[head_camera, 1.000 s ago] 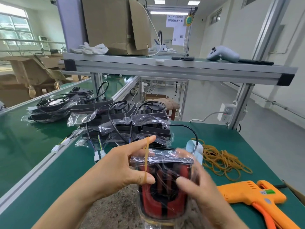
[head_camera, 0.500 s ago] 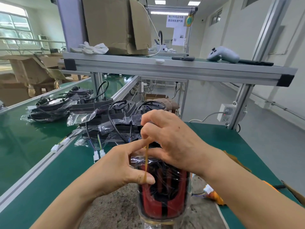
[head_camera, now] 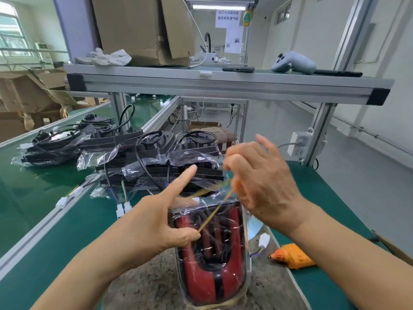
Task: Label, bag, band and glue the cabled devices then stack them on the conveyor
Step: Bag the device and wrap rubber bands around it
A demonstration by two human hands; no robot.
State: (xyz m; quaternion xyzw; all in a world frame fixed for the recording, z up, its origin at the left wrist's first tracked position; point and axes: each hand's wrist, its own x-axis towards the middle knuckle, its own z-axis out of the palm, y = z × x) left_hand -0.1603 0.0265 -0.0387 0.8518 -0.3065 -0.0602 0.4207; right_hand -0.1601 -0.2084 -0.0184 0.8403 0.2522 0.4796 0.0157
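Head view: your left hand (head_camera: 154, 222) grips the top of the bagged device (head_camera: 212, 276), thumb pinning the rubber band (head_camera: 214, 211) against the bag, index finger straight. Your right hand (head_camera: 263, 182), blurred, pinches the band's far end and holds it taut above the bag. The device stands upright between your hands on the surface (head_camera: 67, 242). An orange glue gun (head_camera: 292, 258) lies under your right wrist.

Lower centre, a bagged device (head_camera: 212, 253) stands between the left hand (head_camera: 152, 227) and right hand (head_camera: 263, 182), with a rubber band (head_camera: 214, 211) stretched from one to the other. Behind it lies a stack of devices (head_camera: 156, 162). A glue gun (head_camera: 292, 258) lies lower right, and a shelf (head_camera: 223, 83) runs across the top.
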